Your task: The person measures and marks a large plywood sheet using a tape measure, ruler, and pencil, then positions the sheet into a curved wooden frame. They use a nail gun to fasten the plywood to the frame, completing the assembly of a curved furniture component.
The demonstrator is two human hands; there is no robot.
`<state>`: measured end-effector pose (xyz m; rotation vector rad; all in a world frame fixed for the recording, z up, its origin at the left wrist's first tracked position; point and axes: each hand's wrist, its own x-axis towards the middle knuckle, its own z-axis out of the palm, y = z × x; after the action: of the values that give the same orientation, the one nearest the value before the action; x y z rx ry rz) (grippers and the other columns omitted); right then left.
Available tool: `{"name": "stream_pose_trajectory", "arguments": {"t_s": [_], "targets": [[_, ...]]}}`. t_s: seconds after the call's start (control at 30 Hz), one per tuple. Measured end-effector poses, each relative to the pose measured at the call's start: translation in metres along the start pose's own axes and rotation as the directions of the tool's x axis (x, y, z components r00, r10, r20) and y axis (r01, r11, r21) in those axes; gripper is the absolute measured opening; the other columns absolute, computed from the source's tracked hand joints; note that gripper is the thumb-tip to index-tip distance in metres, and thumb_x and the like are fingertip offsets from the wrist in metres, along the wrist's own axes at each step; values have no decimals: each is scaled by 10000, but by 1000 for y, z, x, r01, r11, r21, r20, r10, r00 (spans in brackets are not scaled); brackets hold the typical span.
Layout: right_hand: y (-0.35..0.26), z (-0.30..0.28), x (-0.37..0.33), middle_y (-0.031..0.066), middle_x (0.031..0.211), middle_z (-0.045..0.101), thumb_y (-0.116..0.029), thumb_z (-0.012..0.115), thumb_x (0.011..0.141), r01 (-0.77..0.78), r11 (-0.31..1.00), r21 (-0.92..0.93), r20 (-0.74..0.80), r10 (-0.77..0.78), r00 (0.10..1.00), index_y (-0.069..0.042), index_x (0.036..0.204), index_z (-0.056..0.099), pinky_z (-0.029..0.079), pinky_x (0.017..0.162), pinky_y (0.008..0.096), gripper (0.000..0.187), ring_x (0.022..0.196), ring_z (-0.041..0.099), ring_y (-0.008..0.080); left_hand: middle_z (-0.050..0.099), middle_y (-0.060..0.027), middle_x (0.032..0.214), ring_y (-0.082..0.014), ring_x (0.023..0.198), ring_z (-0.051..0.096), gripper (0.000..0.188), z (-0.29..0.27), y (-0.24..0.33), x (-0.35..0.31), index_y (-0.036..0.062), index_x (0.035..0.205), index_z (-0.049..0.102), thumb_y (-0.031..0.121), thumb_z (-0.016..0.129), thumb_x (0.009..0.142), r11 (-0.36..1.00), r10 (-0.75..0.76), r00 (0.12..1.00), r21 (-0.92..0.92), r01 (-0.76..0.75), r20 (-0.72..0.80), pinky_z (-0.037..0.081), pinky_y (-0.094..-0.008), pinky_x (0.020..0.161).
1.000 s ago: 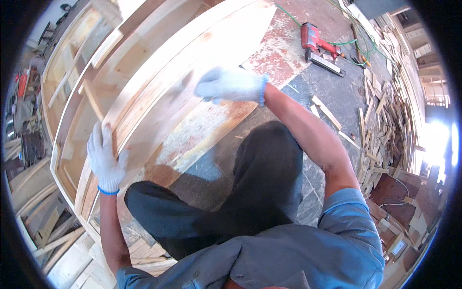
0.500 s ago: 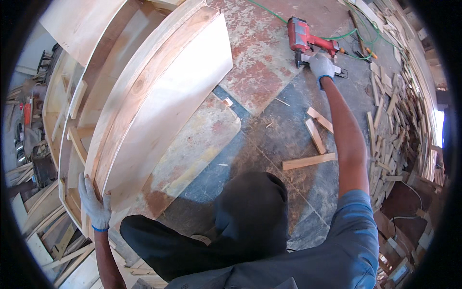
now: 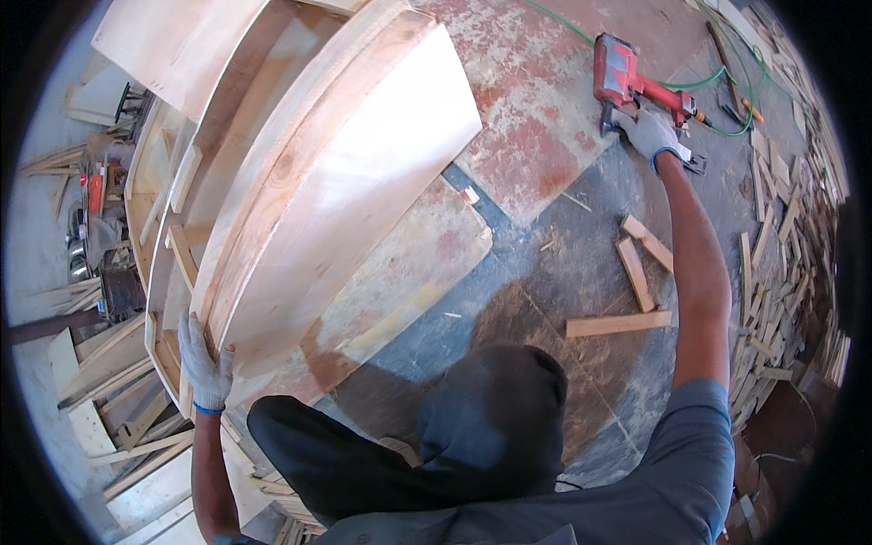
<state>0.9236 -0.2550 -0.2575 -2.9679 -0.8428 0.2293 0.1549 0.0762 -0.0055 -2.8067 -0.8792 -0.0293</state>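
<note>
A long curved frame of pale wood and thin plywood (image 3: 282, 163) stands on its edge along my left side. My left hand (image 3: 205, 363), in a white knitted glove with a blue cuff, grips its near end, with the thumb on the plywood face and the fingers over the outer side. At the far right, my outstretched right hand (image 3: 649, 134), also gloved, is closed on a red nail gun (image 3: 619, 73). Its fingers lie between the gun's handle and the magazine, partly hidden. The gun rests low over the floor, with a green air hose (image 3: 699, 84) running from it.
Several short wood strips (image 3: 618, 323) lie on the dark floor before my knees. Worn flat boards (image 3: 522, 136) lie beside the frame. A heap of offcuts (image 3: 781, 245) spreads along the right. More scrap wood (image 3: 118, 409) and tools sit behind the frame at left.
The view has turned slightly left, so everything sits further right in the picture. My right hand's fingers have shifted a little at the nail gun. The left hand keeps its hold on the frame.
</note>
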Motion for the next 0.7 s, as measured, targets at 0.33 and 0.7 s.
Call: {"name": "stream_pose_trajectory", "arguments": {"t_s": [0.33, 0.7], "targets": [[-98, 54, -136, 223, 1201, 678, -329, 669, 905, 228, 631, 741, -246, -61, 967, -19, 1235, 660, 501, 985, 415, 453, 1149, 644, 327, 318, -280, 1575, -443, 1475, 280, 816, 0, -4, -3, -23, 1549, 262, 268, 684, 914, 999, 21, 999, 34, -22, 31, 217, -506, 1205], [-326, 84, -129, 185, 965, 693, -183, 584, 826, -378, -55, 924, 374, -80, 924, 37, 1012, 660, 525, 807, 385, 298, 913, 670, 275, 267, -305, 1590, -429, 1499, 233, 815, 3, -6, -4, -75, 1532, 256, 268, 676, 923, 997, -52, 998, -56, 55, 43, 194, -475, 1218]]}}
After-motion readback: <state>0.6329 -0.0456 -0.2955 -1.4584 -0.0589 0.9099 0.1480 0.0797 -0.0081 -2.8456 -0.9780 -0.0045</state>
